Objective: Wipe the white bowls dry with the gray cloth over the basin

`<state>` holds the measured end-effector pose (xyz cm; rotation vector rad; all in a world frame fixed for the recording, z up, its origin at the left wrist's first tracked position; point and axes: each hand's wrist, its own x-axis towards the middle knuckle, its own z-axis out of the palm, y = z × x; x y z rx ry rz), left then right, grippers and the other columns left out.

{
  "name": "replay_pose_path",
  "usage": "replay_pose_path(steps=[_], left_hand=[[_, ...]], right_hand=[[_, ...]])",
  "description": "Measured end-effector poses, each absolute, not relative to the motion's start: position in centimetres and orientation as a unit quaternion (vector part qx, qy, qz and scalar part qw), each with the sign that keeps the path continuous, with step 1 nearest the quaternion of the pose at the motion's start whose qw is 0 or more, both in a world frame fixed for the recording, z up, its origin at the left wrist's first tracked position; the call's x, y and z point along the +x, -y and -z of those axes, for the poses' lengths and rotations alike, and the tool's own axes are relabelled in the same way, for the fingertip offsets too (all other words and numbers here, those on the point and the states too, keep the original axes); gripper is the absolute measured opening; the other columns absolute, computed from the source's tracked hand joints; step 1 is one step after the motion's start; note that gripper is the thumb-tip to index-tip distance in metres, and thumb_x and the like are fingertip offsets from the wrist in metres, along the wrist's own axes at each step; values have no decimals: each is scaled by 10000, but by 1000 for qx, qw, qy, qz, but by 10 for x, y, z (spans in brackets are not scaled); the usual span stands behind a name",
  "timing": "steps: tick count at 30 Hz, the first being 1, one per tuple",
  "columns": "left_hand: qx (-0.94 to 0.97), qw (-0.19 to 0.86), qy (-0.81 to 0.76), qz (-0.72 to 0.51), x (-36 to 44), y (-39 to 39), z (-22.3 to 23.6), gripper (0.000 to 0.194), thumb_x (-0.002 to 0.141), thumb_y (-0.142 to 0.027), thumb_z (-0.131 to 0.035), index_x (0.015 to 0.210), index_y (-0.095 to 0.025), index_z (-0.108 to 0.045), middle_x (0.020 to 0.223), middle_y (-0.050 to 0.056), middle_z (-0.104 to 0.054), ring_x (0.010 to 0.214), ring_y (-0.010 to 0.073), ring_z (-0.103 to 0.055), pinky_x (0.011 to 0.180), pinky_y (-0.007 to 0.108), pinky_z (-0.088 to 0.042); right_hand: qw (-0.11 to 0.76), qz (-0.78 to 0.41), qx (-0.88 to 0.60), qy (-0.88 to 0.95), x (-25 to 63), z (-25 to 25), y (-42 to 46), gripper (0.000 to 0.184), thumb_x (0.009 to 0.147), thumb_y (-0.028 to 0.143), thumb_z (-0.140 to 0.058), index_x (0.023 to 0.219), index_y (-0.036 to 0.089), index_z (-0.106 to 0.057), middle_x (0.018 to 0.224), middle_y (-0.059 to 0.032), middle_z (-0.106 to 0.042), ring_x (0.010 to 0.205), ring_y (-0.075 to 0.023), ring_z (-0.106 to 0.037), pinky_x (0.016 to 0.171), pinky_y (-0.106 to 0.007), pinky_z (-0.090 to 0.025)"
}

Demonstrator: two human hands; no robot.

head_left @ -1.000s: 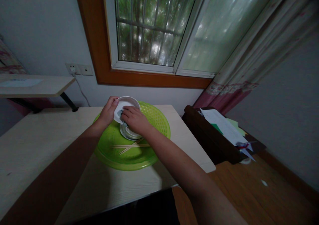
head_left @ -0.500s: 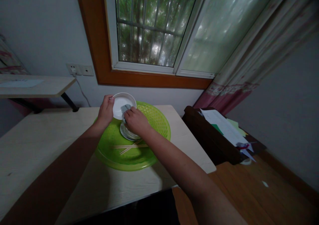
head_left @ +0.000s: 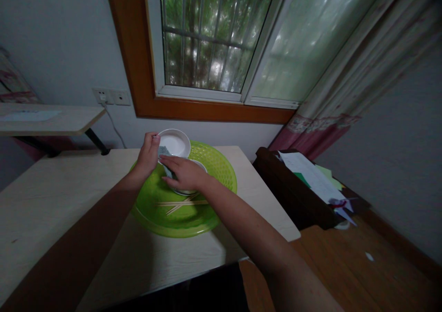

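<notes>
My left hand (head_left: pixel 149 154) grips the left rim of a white bowl (head_left: pixel 177 141), which is tilted so its inside faces me. A grey-green cloth (head_left: pixel 163 151) lies over the bowl's near left rim, pressed there by my right hand (head_left: pixel 184 173). The right hand's fingers close on the cloth, with part of it hanging below them. Under that hand sit stacked white dishes (head_left: pixel 199 164), mostly covered from sight. They rest in a round green plastic basket (head_left: pixel 221 169). In front of the dishes, several wooden chopsticks (head_left: pixel 179 203) lie crossed in the basket.
The basket stands on a pale wooden table (head_left: pixel 248 201). A small raised shelf (head_left: pixel 72 118) is at the left, below a wall socket with a cord (head_left: pixel 113 125). At the right, papers (head_left: pixel 311 173) lie on a dark brown piece of furniture (head_left: pixel 283 187).
The bowl moved slightly left and up, then stayed nearly still. My right hand shifted with the cloth from inside the bowl to its near left rim.
</notes>
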<state>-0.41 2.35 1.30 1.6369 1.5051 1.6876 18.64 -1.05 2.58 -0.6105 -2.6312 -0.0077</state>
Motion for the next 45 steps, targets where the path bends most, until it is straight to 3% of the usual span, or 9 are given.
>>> replay_pose_path(steps=[4,10,13,19,23,26,32,38,45], left_hand=[[576,160,-544,-589,-6,-26,-12,565,952,-707,-383,1186,-218,-541,1081,91,-607,1005,240,-575,967,441,-468],[587,153,-546,-578,-5,-26,-13,561,956,-688,-399,1188,-201,-554,1038,84,-615,964,234,-589,946,427,-482],[595,139,-546,-573,-4,-25,-14,510,979,-630,-393,1197,-197,-552,1028,82,-612,961,229,-584,947,412,-479],[601,119,-550,-568,-4,-24,-13,426,997,-542,-383,1193,-201,-545,1112,99,-618,1036,237,-588,985,416,-467],[605,119,-535,-578,-4,-22,-13,413,999,-548,-386,1195,-221,-543,1094,88,-629,1019,227,-595,970,399,-473],[599,115,-527,-592,-4,-21,-14,377,1000,-532,-395,1191,-240,-538,1113,80,-634,1035,223,-597,976,392,-473],[590,99,-538,-594,-5,-22,-16,351,1002,-492,-404,1183,-220,-533,1142,92,-626,1066,225,-596,1013,394,-462],[576,100,-556,-591,-4,-24,-17,341,992,-477,-429,1170,-209,-540,1121,103,-629,1069,244,-595,1017,421,-459],[573,97,-562,-589,-3,-22,-19,360,990,-495,-425,1164,-205,-548,1124,103,-625,1065,240,-600,1013,414,-460]], right_hand=[[191,66,-255,946,187,-26,8,533,992,456,-573,1371,83,-588,1425,-190,-629,1265,-288,-626,1118,-431,-455],[204,161,-327,908,192,-25,2,285,961,201,-581,1193,70,-685,1344,-207,-674,1307,-302,-580,1224,-503,-319],[213,174,-350,896,191,-25,3,303,966,146,-534,1207,31,-678,1356,-239,-656,1325,-302,-563,1236,-493,-304],[173,76,-289,938,187,-25,8,398,940,228,-578,1291,53,-648,1398,-205,-642,1255,-289,-622,1121,-429,-462],[213,-25,-217,952,188,-23,6,573,924,207,-548,1474,52,-509,1509,-176,-565,1383,-238,-548,1168,-370,-431],[244,-61,-191,949,188,-21,4,613,907,211,-552,1504,88,-482,1544,-164,-531,1421,-232,-512,1185,-391,-417],[212,37,-256,942,189,-23,5,486,947,275,-589,1392,80,-593,1468,-176,-593,1357,-277,-542,1177,-430,-416],[229,180,-357,888,193,-24,4,356,994,156,-495,1303,49,-637,1484,-204,-559,1441,-327,-423,1252,-528,-277],[205,174,-326,906,191,-21,8,340,978,220,-560,1280,97,-657,1401,-169,-606,1393,-329,-454,1256,-521,-269]])
